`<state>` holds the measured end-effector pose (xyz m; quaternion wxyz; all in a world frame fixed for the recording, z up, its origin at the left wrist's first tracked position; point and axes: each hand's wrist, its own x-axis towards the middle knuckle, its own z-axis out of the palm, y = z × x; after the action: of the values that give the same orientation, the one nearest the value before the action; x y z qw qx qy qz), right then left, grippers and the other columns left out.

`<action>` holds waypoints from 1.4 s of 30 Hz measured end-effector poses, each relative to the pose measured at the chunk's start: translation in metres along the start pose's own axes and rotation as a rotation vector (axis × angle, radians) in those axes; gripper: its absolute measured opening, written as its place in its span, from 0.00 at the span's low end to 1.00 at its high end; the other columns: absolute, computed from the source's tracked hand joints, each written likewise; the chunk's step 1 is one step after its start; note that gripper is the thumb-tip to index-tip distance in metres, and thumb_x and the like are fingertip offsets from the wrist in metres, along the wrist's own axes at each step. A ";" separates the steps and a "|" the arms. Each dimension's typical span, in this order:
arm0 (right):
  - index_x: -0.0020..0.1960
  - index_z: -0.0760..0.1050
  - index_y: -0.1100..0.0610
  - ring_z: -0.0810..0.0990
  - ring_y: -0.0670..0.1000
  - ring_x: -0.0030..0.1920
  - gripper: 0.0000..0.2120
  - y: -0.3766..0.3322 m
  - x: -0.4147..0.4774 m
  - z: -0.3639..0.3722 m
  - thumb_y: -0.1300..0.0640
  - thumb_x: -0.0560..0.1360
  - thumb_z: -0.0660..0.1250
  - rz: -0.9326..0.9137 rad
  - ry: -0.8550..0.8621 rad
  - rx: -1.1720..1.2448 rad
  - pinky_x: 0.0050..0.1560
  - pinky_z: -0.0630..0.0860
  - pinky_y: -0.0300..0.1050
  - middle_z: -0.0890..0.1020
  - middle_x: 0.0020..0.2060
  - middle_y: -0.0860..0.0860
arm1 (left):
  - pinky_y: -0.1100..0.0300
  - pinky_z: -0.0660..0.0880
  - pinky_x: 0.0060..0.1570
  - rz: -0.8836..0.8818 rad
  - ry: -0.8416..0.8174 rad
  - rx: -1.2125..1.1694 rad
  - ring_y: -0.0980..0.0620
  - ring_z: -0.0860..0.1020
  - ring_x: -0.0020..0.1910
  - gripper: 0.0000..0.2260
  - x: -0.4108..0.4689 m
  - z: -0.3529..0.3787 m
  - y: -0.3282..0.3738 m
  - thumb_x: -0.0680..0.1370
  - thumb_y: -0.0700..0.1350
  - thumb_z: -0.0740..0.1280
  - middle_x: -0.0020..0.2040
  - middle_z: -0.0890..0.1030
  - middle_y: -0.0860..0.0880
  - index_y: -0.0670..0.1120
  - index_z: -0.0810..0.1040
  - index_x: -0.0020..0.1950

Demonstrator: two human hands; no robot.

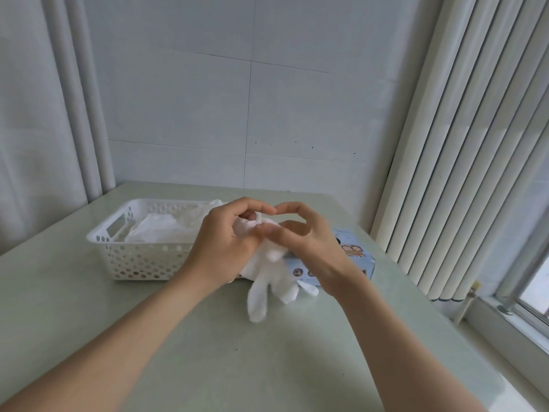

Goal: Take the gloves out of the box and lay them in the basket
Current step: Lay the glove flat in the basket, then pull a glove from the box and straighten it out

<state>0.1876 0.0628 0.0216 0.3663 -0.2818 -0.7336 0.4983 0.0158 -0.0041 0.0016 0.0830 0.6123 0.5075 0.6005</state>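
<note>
White thin plastic glove [271, 278] hangs pinched between left hand [221, 248] and right hand [309, 242], fingers [294, 207] of both curled on it. Glove above pale green bench [208, 337], between white perforated plastic basket [139, 260] with more gloves [160, 230] inside and light blue cardboard box [353, 254].

Basket [139, 260] left on table [208, 352], gloves [160, 230] in it — box [356, 254] right, glove [267, 281] before it.

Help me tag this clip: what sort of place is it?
Probably a plain indoor room: a pale green table against a white panelled wall, vertical blinds beside a window.
</note>
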 end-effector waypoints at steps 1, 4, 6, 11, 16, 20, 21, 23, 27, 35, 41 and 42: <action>0.62 0.78 0.49 0.88 0.56 0.48 0.23 -0.001 -0.001 0.001 0.44 0.73 0.81 0.007 -0.029 -0.034 0.51 0.81 0.54 0.88 0.48 0.56 | 0.65 0.74 0.43 0.005 -0.001 0.003 0.56 0.76 0.40 0.14 0.000 -0.001 0.000 0.76 0.37 0.74 0.39 0.78 0.60 0.56 0.85 0.53; 0.60 0.82 0.52 0.89 0.55 0.49 0.16 0.000 -0.002 0.003 0.47 0.76 0.79 0.007 -0.042 -0.092 0.51 0.84 0.53 0.89 0.48 0.53 | 0.59 0.78 0.45 -0.008 0.014 0.031 0.53 0.79 0.42 0.15 0.002 -0.003 -0.001 0.75 0.37 0.76 0.41 0.78 0.57 0.56 0.85 0.56; 0.55 0.85 0.55 0.89 0.53 0.47 0.07 0.001 -0.001 0.003 0.55 0.79 0.76 -0.021 -0.010 -0.115 0.45 0.84 0.48 0.89 0.45 0.53 | 0.59 0.78 0.47 -0.019 0.040 0.060 0.52 0.81 0.45 0.14 0.003 -0.005 -0.004 0.75 0.41 0.79 0.43 0.80 0.59 0.57 0.84 0.55; 0.47 0.87 0.56 0.86 0.51 0.39 0.10 -0.001 0.000 0.003 0.64 0.78 0.67 -0.013 0.132 -0.116 0.36 0.78 0.41 0.88 0.39 0.52 | 0.54 0.81 0.53 -0.046 0.048 0.098 0.54 0.84 0.51 0.12 0.006 -0.015 -0.008 0.74 0.49 0.81 0.50 0.86 0.57 0.55 0.85 0.55; 0.35 0.73 0.66 0.63 0.53 0.30 0.10 -0.002 0.002 -0.003 0.65 0.74 0.65 0.057 0.164 -0.092 0.26 0.60 0.37 0.68 0.29 0.55 | 0.53 0.83 0.50 -0.159 0.041 0.044 0.50 0.85 0.45 0.12 0.010 -0.023 -0.004 0.72 0.50 0.82 0.46 0.87 0.52 0.51 0.86 0.53; 0.29 0.73 0.59 0.71 0.55 0.27 0.15 -0.005 0.000 -0.009 0.64 0.74 0.67 0.130 0.093 -0.146 0.24 0.64 0.37 0.74 0.27 0.57 | 0.47 0.82 0.57 -0.202 0.014 -0.006 0.47 0.86 0.49 0.04 0.013 -0.033 -0.004 0.80 0.48 0.75 0.47 0.88 0.51 0.50 0.87 0.52; 0.32 0.78 0.60 0.76 0.56 0.27 0.13 -0.006 -0.001 -0.010 0.64 0.74 0.67 0.139 0.063 -0.145 0.24 0.67 0.37 0.80 0.29 0.58 | 0.46 0.81 0.57 -0.201 0.022 -0.020 0.45 0.85 0.50 0.03 0.014 -0.034 -0.004 0.81 0.47 0.74 0.48 0.87 0.51 0.50 0.86 0.52; 0.40 0.82 0.64 0.83 0.56 0.30 0.07 -0.006 0.000 -0.009 0.64 0.74 0.68 0.138 0.045 -0.130 0.28 0.73 0.39 0.86 0.35 0.60 | 0.47 0.80 0.55 -0.201 0.039 -0.044 0.43 0.84 0.51 0.03 0.015 -0.035 -0.002 0.82 0.46 0.71 0.49 0.87 0.51 0.50 0.85 0.53; 0.47 0.78 0.68 0.86 0.57 0.40 0.04 0.002 0.008 -0.010 0.66 0.75 0.68 0.123 0.061 0.054 0.47 0.84 0.52 0.85 0.40 0.59 | 0.50 0.78 0.51 -0.221 0.068 -0.099 0.42 0.83 0.53 0.06 0.016 -0.032 -0.004 0.85 0.45 0.66 0.51 0.86 0.46 0.49 0.83 0.55; 0.52 0.80 0.60 0.84 0.59 0.40 0.06 0.005 0.010 0.011 0.61 0.76 0.68 0.190 0.201 0.150 0.37 0.79 0.48 0.86 0.45 0.61 | 0.48 0.79 0.51 -0.250 0.130 -0.109 0.48 0.83 0.53 0.06 0.020 -0.037 -0.010 0.86 0.50 0.64 0.53 0.85 0.50 0.50 0.80 0.57; 0.54 0.77 0.51 0.83 0.52 0.42 0.06 0.001 0.034 0.042 0.56 0.78 0.65 0.035 0.564 -0.239 0.36 0.74 0.45 0.84 0.44 0.52 | 0.53 0.78 0.49 -0.249 0.217 -0.046 0.52 0.82 0.55 0.04 0.027 -0.052 -0.017 0.85 0.49 0.65 0.54 0.84 0.52 0.51 0.78 0.57; 0.57 0.76 0.51 0.82 0.52 0.41 0.07 -0.001 0.041 0.046 0.56 0.79 0.64 -0.008 0.589 -0.324 0.35 0.72 0.45 0.82 0.43 0.51 | 0.54 0.78 0.48 -0.240 0.231 -0.027 0.52 0.82 0.54 0.04 0.027 -0.054 -0.018 0.85 0.49 0.65 0.54 0.83 0.53 0.51 0.78 0.57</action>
<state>0.1270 0.0700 0.0223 0.5149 -0.4652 -0.6670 0.2711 -0.0441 -0.0033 0.0213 0.1034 0.4728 0.5752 0.6594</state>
